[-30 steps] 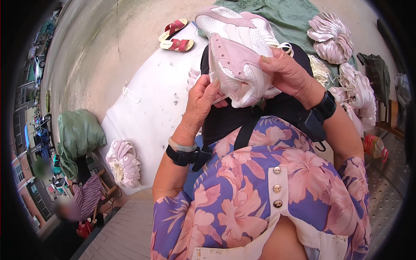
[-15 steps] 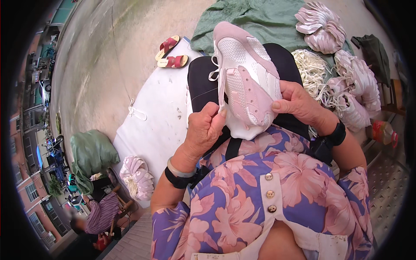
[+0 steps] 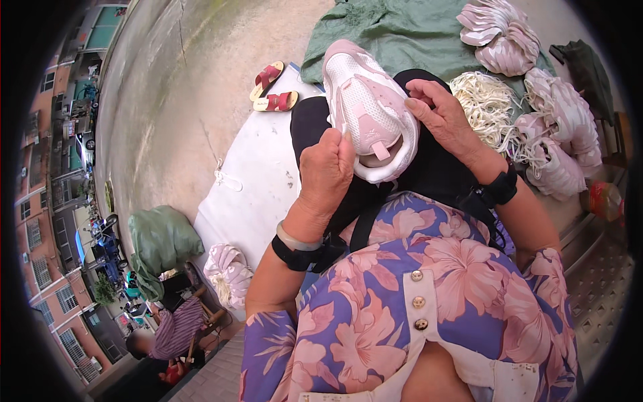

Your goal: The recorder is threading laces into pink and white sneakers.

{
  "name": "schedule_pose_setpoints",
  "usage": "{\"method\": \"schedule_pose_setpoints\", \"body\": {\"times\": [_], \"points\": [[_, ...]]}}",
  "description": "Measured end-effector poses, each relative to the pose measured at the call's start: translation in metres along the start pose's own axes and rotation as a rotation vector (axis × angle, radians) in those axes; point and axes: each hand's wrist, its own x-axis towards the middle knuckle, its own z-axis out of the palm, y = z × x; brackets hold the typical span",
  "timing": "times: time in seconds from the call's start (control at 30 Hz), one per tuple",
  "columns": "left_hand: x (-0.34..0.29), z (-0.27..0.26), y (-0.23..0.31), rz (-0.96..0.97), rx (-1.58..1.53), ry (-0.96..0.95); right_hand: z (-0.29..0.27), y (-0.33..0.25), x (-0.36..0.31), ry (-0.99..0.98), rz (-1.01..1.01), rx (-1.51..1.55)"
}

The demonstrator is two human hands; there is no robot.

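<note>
A pink and white sneaker point(image 3: 365, 100) lies over my dark-clad knees, toe pointing away, its opening and pink tongue tab facing me. My left hand point(image 3: 326, 171) is closed at the left side of the sneaker's collar, thumb up, with a small white bit showing at the thumb tip. Whether that bit is lace or shoe edge I cannot make out. Beside the sneaker's right edge, my right hand point(image 3: 445, 120) has its fingers loosely bent, thumb and forefinger apart, and nothing visible in it.
At the right lie a heap of white laces point(image 3: 483, 107) and bundles of pink-white shoe parts point(image 3: 559, 120). Green cloth point(image 3: 382, 37) spreads ahead. Red sandals point(image 3: 276, 102) stand by a white sheet point(image 3: 248, 167) holding one loose lace. Another person point(image 3: 175, 328) sits at far left.
The sneaker has turned, so its opening and tongue now show near me. My right hand has let go of its side and moved up. My left hand stays at the left side.
</note>
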Motion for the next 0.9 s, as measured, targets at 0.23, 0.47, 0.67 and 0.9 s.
{"method": "schedule_pose_setpoints", "body": {"times": [0.23,0.47,0.67,0.9], "points": [[-0.002,0.003,0.003,0.18,0.261,0.095,0.005,-0.031,-0.005,0.104,-0.335,-0.303],[-0.007,0.014,0.003,0.229,0.335,0.09,0.007,-0.018,-0.02,0.064,-0.456,-0.694],[0.003,0.002,-0.003,0.154,0.3,0.073,0.006,-0.019,-0.01,0.026,-0.472,-0.607],[0.012,-0.008,-0.018,0.023,0.016,-0.071,0.005,-0.012,-0.003,-0.142,-0.423,-0.417]]}}
